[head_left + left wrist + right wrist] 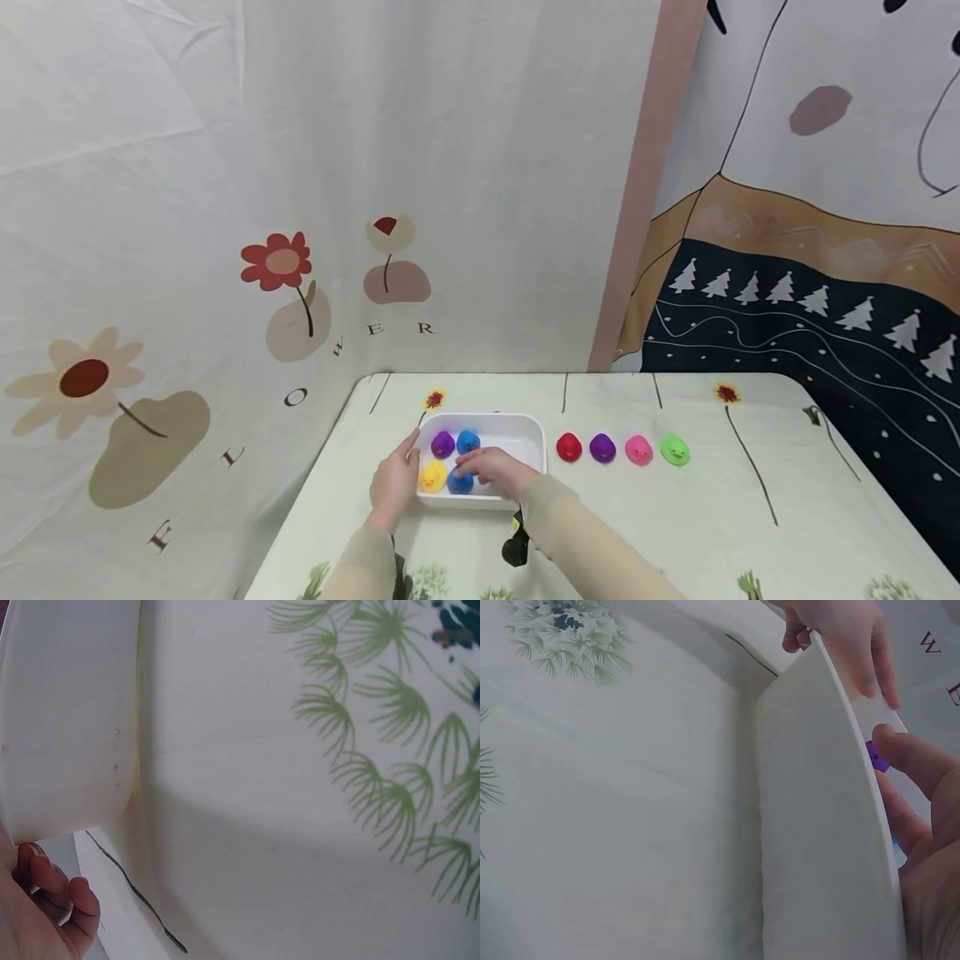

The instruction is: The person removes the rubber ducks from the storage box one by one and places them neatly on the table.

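In the head view a white tray holds a purple toy duck, a yellow duck and two blue ducks, one at the back and one at the front. My left hand grips the tray's left end at the rim, with several fingers curled outside its corner in the left wrist view. Over the front wall reaches my right hand, fingertips right at the front blue duck. In the right wrist view its thumb and fingers stand apart; the wall hides much of the inside.
Right of the tray a red duck, a purple duck, a pink duck and a green duck stand in a row on the flower-patterned tabletop. Printed curtains hang behind and to the left.
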`<state>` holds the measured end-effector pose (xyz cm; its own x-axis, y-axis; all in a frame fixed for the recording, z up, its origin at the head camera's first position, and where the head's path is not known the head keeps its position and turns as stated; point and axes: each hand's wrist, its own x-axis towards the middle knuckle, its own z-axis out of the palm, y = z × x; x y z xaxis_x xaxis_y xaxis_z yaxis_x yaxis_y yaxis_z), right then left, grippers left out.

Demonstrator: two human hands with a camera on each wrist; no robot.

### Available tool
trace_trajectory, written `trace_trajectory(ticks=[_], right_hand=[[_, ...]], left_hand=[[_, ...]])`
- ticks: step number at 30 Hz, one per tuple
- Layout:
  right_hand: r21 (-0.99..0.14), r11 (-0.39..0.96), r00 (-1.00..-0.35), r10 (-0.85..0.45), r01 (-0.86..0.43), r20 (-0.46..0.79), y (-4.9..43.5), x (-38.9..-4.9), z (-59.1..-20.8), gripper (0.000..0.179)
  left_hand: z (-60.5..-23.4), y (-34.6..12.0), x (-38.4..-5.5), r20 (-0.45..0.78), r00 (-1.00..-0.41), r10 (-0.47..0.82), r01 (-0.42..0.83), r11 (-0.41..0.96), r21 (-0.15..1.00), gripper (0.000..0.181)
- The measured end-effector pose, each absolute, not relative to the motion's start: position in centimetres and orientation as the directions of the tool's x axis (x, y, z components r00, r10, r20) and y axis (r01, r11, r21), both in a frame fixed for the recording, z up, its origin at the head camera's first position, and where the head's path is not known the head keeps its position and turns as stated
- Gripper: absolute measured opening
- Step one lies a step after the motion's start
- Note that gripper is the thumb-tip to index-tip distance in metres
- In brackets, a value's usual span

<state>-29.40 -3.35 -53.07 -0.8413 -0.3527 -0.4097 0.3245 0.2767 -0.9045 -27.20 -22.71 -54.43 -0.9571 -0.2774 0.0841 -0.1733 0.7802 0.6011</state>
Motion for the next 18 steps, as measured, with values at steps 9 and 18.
trace_trajectory(ticks=[9, 18], right_hand=[[-0.909, 0.282, -0.853, -0.342, 0.307, -0.394, -3.46, -28.94, -53.23, 0.025], [-0.913, 0.275, -0.855, -0.348, 0.300, -0.386, -3.89, -29.10, -53.60, 0.025]], left_hand=[[-54.22, -22.65, -27.15, 0.105, -0.958, -0.266, -0.151, 0.782, 0.605, 0.041], [-54.28, -22.61, -27.13, 0.112, -0.956, -0.272, -0.150, 0.778, 0.610, 0.041]])
